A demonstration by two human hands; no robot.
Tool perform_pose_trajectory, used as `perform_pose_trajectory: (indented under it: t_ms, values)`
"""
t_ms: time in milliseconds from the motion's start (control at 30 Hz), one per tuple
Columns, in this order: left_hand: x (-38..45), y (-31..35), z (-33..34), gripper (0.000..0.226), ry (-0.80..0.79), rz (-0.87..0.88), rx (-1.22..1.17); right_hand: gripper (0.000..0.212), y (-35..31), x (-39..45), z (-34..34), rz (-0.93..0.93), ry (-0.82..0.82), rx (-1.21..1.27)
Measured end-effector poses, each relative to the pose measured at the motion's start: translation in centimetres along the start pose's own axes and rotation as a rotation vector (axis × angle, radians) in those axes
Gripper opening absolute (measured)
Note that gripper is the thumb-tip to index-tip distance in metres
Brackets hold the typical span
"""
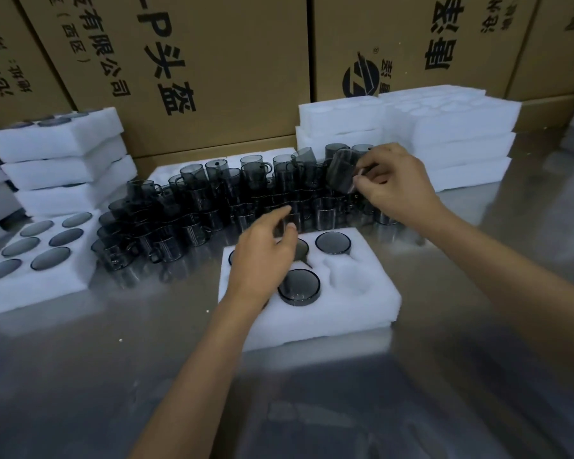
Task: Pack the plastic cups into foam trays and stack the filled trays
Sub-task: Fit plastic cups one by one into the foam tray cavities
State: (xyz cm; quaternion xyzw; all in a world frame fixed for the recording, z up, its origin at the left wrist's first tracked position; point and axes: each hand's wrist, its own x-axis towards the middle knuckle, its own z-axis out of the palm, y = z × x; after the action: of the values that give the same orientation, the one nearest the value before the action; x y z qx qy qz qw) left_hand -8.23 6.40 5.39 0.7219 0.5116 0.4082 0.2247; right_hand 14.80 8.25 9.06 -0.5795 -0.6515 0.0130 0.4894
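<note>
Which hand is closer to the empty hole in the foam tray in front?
Left. The left hand hovers over the tray, just left of the empty hole. The right hand is farther back, holding a cup above the pile.

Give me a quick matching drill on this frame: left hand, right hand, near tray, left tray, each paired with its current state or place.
Things:
1. left hand
2. right hand
3. near tray
4. left tray

States:
A. all six pockets filled
B. holds a tilted cup above the pile
C. one pocket plainly empty
D. reaches over the near tray toward the loose cups, fingers relaxed

Pairs: 1-D, 2-B, 3-C, 4-A
</note>
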Motion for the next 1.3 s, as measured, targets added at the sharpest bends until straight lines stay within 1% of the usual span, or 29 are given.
perform_pose_trajectory:
  t_ms: [33, 100, 167, 233, 300, 367, 433, 500, 600, 667, 733, 800, 867, 933, 1067, 1167, 1300]
  values:
    - [-0.2, 0.3, -0.2, 0.042, 0.008, 0.001, -0.059, 0.009, -1.1, -1.3, -0.8, -0.018, -0.007, 0.040]
    - [-0.9, 1.0, -0.3, 0.050, -0.059, 0.029, -0.139, 0.008, -2.9, -4.1, -1.9, -0.045, -0.045, 0.107]
    - [-1.9, 1.8, -0.1, 0.059, -0.148, 0.068, -0.221, 0.018, -4.0, -6.4, -2.6, -0.090, -0.103, 0.120]
    - [-3.0, 2.3, 0.2, 0.064, -0.188, 0.129, -0.248, 0.027, -4.6, -8.2, -3.0, -0.142, -0.172, 0.088]
    - [-4.1, 2.5, 0.7, 0.066, -0.182, 0.166, -0.237, 0.026, -4.8, -9.4, -3.3, -0.171, -0.191, 0.055]
    - [-5.0, 2.4, 1.0, 0.072, -0.139, 0.171, -0.226, 0.018, -4.8, -10.6, -3.2, -0.198, -0.146, 0.063]
    - [-5.7, 2.4, 1.4, 0.075, -0.085, 0.212, -0.165, 0.018, -4.9, -11.7, -2.7, -0.218, -0.100, 0.084]
    - [-6.0, 2.2, 1.8, 0.076, -0.038, 0.263, -0.100, 0.030, -5.1, -12.7, -2.1, -0.207, -0.078, 0.134]
    - [-6.2, 2.1, 2.0, 0.074, 0.029, 0.272, -0.067, 0.062, -5.4, -13.7, -0.9, -0.137, -0.056, 0.264]
    - [-6.4, 1.9, 2.2, 0.069, 0.064, 0.276, -0.055, 0.072, -5.8, -14.4, 0.0, -0.061, -0.022, 0.350]
    - [-6.7, 1.6, 2.4, 0.063, 0.086, 0.305, -0.011, 0.071, -5.9, -15.1, 1.0, -0.012, 0.023, 0.385]
    - [-6.9, 1.5, 2.6, 0.055, 0.089, 0.340, 0.050, 0.066, -5.9, -15.2, 1.4, 0.000, 0.053, 0.361]
    - [-6.9, 1.5, 2.6, 0.049, 0.059, 0.341, 0.106, 0.062, -5.4, -15.1, 1.2, 0.005, 0.069, 0.315]
    - [-7.0, 1.6, 2.5, 0.048, 0.040, 0.346, 0.165, 0.057, -4.7, -15.0, 0.8, 0.005, 0.086, 0.274]
    - [-7.4, 1.7, 2.0, 0.058, 0.038, 0.332, 0.239, 0.052, -4.1, -15.1, 0.8, -0.030, 0.088, 0.266]
    - [-7.5, 1.6, 1.7, 0.075, -0.019, 0.288, 0.206, 0.053, -3.9, -15.0, 1.2, -0.085, 0.079, 0.268]
    - [-7.5, 1.6, 1.8, 0.081, -0.034, 0.431, 0.352, 0.054, -3.6, -15.0, 1.3, -0.085, 0.036, 0.287]
